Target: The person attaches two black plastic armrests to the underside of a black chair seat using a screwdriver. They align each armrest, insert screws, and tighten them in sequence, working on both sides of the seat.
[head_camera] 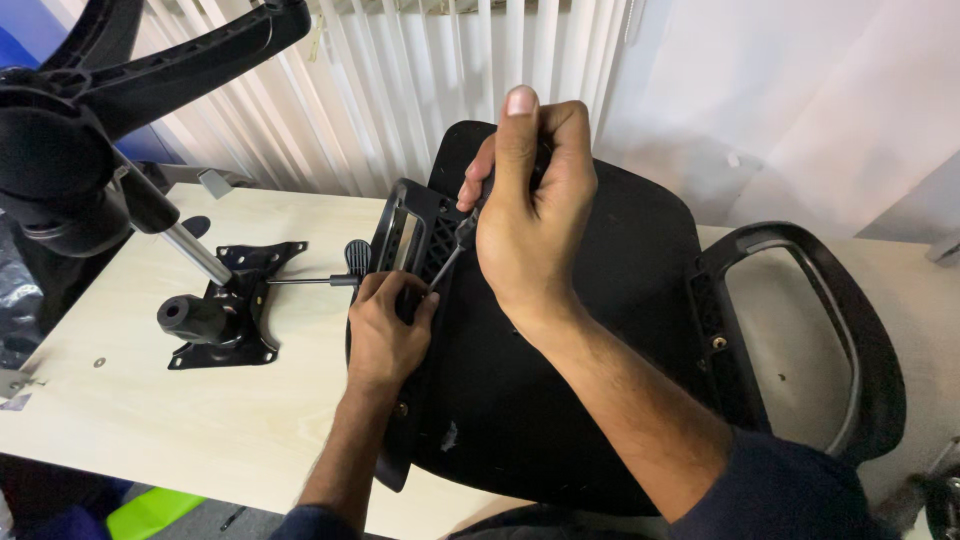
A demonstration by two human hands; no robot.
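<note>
**Screwdriver Alignment at the Left Armrest Bracket**

I am viewing an upturned chair seat (560, 400) lying on the bench (150, 420), underside up. My right hand (530, 215) is wrapping closed around the handle of a screwdriver (455, 250), thumb pointing up and away from me. The grip is fully closed on the tool; no slack is showing.

The governing relation: the screwdriver's long axis is running down and to the left from the right grip, with the tip landing at the armrest (410, 235) on the seat's left edge. The fastening point is therefore lying below and left of the right grip, close to it.

My left hand (385, 335) is sitting nearer to that point than the right, directly at the tip. Its fingers are curling over the armrest's ribbed base, steadying it. I cannot tell whether it is pinching a screw; the fingertips are hiding the contact.

The second armrest (800, 330) is lying at the seat's right edge. A mounting plate (235, 305) with a gas cylinder (190, 250) is resting to the left, well apart, below the chair base (70, 110).
</note>
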